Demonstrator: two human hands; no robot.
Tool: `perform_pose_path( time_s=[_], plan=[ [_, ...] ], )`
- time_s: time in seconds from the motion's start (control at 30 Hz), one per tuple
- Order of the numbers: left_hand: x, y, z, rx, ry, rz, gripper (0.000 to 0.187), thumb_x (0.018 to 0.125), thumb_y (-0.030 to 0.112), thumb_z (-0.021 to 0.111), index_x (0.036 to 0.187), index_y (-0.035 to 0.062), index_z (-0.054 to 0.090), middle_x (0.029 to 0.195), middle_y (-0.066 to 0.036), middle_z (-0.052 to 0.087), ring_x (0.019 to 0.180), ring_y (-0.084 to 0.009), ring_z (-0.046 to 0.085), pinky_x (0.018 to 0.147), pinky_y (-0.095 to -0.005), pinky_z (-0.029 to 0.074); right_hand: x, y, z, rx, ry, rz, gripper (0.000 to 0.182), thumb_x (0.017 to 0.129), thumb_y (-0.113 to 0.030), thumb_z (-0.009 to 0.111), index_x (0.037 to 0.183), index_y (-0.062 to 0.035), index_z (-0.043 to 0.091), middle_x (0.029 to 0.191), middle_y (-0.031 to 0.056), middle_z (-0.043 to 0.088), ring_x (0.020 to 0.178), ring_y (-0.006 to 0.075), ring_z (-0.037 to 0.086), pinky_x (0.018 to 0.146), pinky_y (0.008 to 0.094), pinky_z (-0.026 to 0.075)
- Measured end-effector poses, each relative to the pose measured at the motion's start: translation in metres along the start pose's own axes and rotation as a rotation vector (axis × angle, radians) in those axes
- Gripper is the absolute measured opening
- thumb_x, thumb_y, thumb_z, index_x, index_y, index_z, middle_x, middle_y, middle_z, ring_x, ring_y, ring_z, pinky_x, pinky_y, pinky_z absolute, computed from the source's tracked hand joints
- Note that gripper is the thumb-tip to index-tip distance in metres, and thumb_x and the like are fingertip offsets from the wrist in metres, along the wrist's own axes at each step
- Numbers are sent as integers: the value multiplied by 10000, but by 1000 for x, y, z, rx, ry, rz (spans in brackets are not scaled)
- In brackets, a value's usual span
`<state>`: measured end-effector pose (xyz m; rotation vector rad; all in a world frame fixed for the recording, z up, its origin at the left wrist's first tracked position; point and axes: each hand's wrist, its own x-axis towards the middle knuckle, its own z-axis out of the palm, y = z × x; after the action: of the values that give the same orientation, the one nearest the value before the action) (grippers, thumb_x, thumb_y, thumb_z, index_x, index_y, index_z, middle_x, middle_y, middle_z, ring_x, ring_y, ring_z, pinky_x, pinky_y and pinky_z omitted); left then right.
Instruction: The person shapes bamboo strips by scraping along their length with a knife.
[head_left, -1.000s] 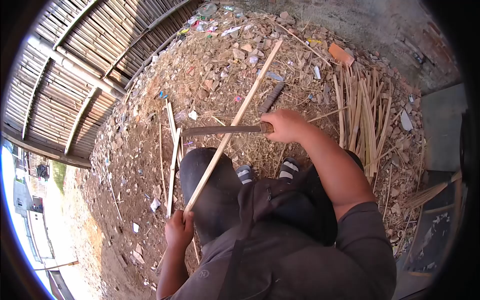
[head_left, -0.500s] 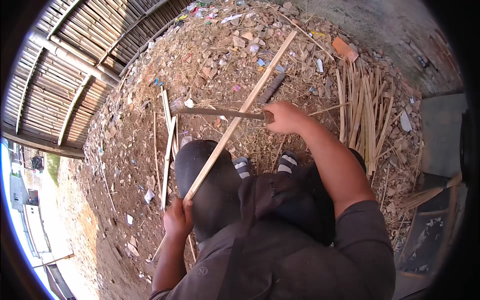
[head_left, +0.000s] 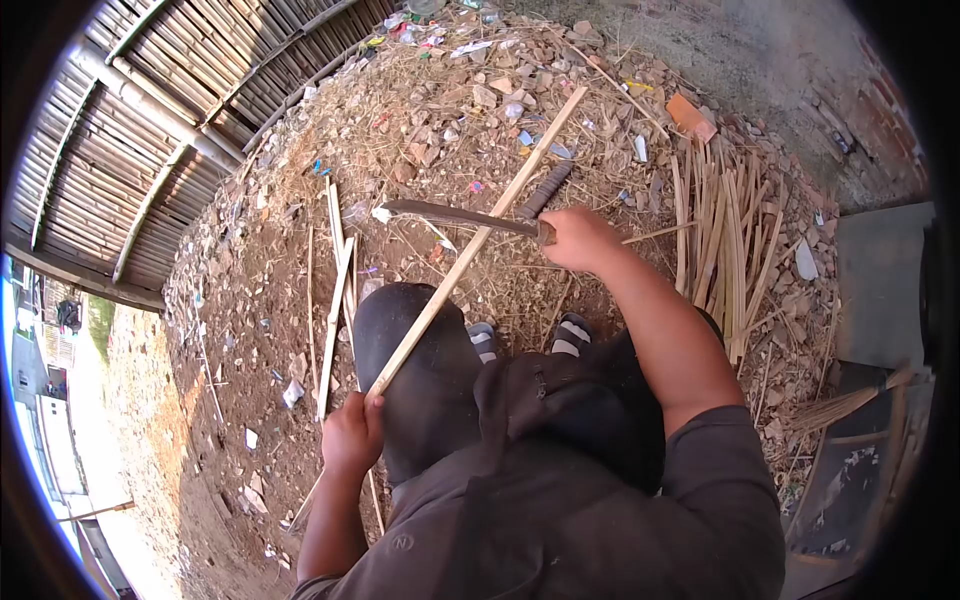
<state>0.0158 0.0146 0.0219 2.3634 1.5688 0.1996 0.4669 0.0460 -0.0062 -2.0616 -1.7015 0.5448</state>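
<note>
My left hand (head_left: 352, 432) is closed around the lower end of a long split bamboo strip (head_left: 430, 308). The strip slants over my left thigh and reaches up and right across the debris. In my right hand (head_left: 582, 240), a machete (head_left: 435, 212) is gripped by its handle, its long dark blade pointing left. That blade crosses the strip a little above its middle in this view. Just beyond the blade, a dark ridged rod-like piece (head_left: 548, 188) lies on the ground, partly overlapped by the strip.
A pile of split bamboo strips (head_left: 735, 250) lies to the right, with several more strips (head_left: 337, 300) at left. Broken stones and litter cover the ground (head_left: 270, 330). A bamboo wall (head_left: 190, 65) stands upper left, a grey panel (head_left: 885, 285) at right. My sandalled feet (head_left: 571, 333) are below.
The machete has turned, its tip shifting up and right and more of the blade's flat showing. My right hand has moved slightly right. My left hand keeps its hold on the strip.
</note>
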Motion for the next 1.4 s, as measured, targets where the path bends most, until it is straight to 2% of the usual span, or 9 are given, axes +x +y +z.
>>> perform_pose_path(
  time_s=[0.17, 0.43, 0.6, 0.7, 0.83, 1.0, 1.1, 1.2, 1.4],
  plan=[
    [0, -10, 9, -31, 11, 65, 353, 1020, 349, 557, 853, 39, 555, 702, -246, 641, 654, -482, 634, 589, -580, 477, -26, -51, 2, -205, -61, -262, 189, 751, -204, 718, 891, -86, 674, 780, 173, 682, 786, 391, 681, 680, 495, 525],
    [0, 0, -2, 34, -19, -6, 350, 1017, 347, 563, 853, 41, 525, 693, -246, 630, 674, -498, 631, 589, -588, 476, -9, -20, -8, 1, -21, 110, 250, 769, -200, 696, 994, -94, 679, 963, 175, 708, 963, 388, 682, 815, 509, 546],
    [0, -4, 7, 28, -13, 26, 349, 1020, 343, 558, 852, 40, 521, 701, -251, 630, 675, -495, 631, 582, -582, 476, -20, -42, 1, -256, -93, -234, 311, 752, -220, 729, 1022, -73, 688, 877, 191, 711, 852, 385, 694, 735, 472, 556],
    [3, -9, 12, 19, 42, 60, 353, 1019, 351, 558, 848, 43, 525, 695, -247, 631, 666, -490, 633, 579, -577, 480, 6, 10, -4, 137, -29, 149, 277, 770, -196, 693, 1035, -113, 701, 869, 184, 713, 900, 384, 707, 795, 499, 567],
    [3, 2, -7, 97, -13, 17, 370, 1023, 371, 548, 846, 46, 532, 694, -243, 635, 664, -486, 636, 586, -575, 485, -5, 3, -4, -77, 65, 143, 334, 779, -217, 672, 1101, -138, 710, 925, 175, 721, 942, 385, 699, 823, 502, 562],
    [4, -4, 0, 43, -35, 51, 367, 1023, 371, 546, 854, 45, 534, 699, -234, 643, 671, -477, 646, 591, -573, 490, -25, -45, -9, -302, -112, -206, 284, 778, -183, 692, 1053, -111, 709, 847, 168, 712, 822, 384, 699, 748, 490, 561],
    [-6, -13, 7, 58, -11, 38, 368, 1023, 373, 544, 856, 45, 536, 700, -230, 646, 673, -473, 649, 593, -572, 495, 0, 20, 4, 148, 104, 89, 281, 763, -207, 736, 1024, -108, 696, 864, 144, 722, 815, 394, 705, 739, 506, 566],
    [3, -5, -3, 91, -11, 18, 367, 1022, 374, 546, 854, 47, 536, 702, -227, 648, 674, -474, 649, 593, -572, 499, 1, 29, -17, -87, 72, 175, 280, 767, -213, 720, 1019, -94, 694, 918, 164, 719, 836, 388, 706, 749, 497, 568],
    [2, -9, -2, 66, -13, 72, 369, 1020, 368, 551, 841, 46, 531, 701, -229, 645, 664, -472, 645, 585, -567, 493, -18, -18, 3, -138, 79, -137, 266, 779, -189, 687, 1026, -96, 714, 852, 181, 703, 837, 382, 696, 751, 484, 548]
  ],
)
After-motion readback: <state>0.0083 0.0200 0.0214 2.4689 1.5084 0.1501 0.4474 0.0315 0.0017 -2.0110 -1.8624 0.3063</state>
